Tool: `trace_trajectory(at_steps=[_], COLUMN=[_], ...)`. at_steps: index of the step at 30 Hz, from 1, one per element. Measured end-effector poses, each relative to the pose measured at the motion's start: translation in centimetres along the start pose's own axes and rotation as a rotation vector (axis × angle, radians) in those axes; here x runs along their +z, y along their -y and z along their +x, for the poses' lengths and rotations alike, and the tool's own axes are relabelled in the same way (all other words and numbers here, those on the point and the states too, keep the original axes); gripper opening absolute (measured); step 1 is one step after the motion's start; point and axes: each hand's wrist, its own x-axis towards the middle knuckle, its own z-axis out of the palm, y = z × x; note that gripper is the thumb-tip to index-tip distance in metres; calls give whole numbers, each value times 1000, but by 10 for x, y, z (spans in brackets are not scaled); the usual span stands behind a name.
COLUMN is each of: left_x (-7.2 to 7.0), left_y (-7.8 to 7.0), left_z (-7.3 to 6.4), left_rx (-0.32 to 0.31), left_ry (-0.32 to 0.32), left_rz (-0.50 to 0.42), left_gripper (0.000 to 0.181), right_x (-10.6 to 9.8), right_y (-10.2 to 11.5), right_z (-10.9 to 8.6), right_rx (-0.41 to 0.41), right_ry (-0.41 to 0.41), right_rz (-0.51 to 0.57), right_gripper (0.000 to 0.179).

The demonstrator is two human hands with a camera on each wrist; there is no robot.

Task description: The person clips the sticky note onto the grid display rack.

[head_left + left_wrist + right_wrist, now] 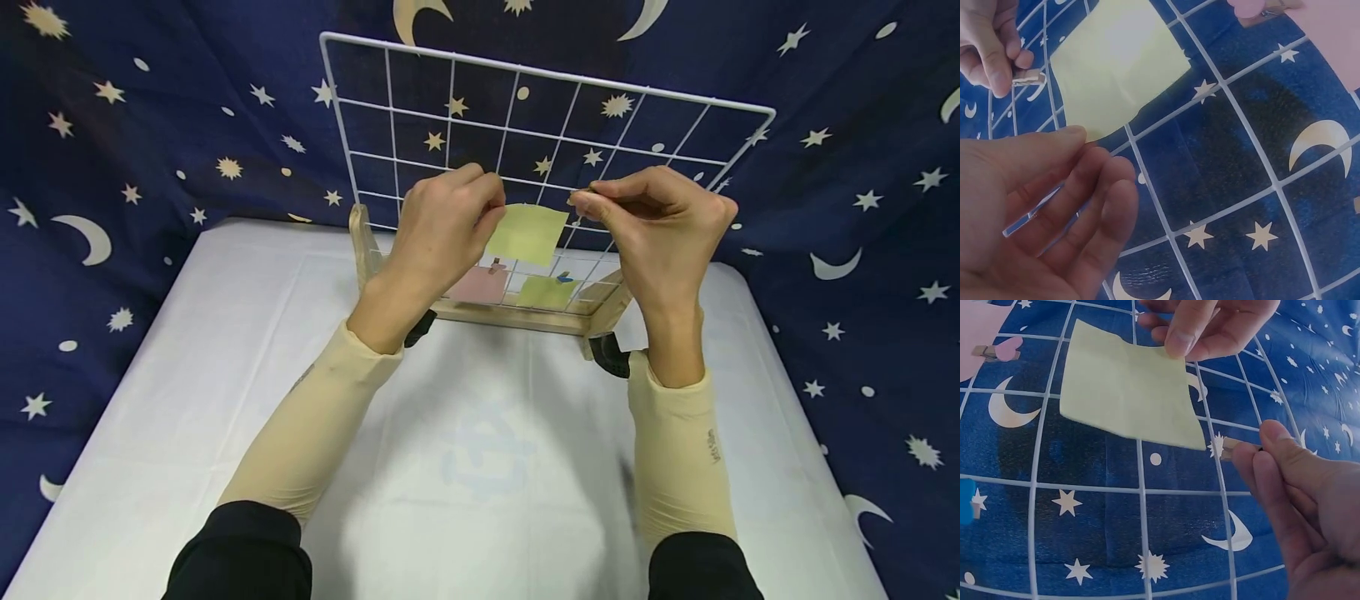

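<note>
My left hand [442, 229] pinches a pale yellow paper note [531, 235] by one corner, between thumb and forefinger. The note hangs in front of a white wire grid panel [517, 68]. To the right of the note, my right hand [663, 218] pinches a small wooden clothespin [1232, 450] between thumb and fingers. In the right wrist view the clothespin's tip points toward the note's lower right corner, with a gap between them. Lower on the grid hang a pink note [478, 286] with a pink heart clothespin [1007, 350] and a yellow-green note [546, 293] with a blue clothespin [564, 277].
The grid leans back in a wooden stand [510, 317] on a white-covered table [420, 467]. Behind it and along both sides hangs a dark blue cloth [150, 100] with moons and stars. Black straps [611, 357] show by the wrists.
</note>
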Motion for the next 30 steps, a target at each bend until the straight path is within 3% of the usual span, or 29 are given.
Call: trace_trajectory(at_steps=[11, 24, 30], left_x=[-3, -2, -2], left_y=[-5, -9, -10], left_z=[7, 13, 15], left_rx=[-62, -50, -44], left_ry=[38, 45, 36], left_rz=[9, 4, 10], left_gripper=[12, 12, 11], right_x=[6, 13, 16], right_y=[5, 2, 4], right_z=[12, 14, 16], right_rx=[22, -20, -19], right_ry=[54, 103, 104], right_rz=[-44, -101, -71], right_gripper=[24, 26, 26])
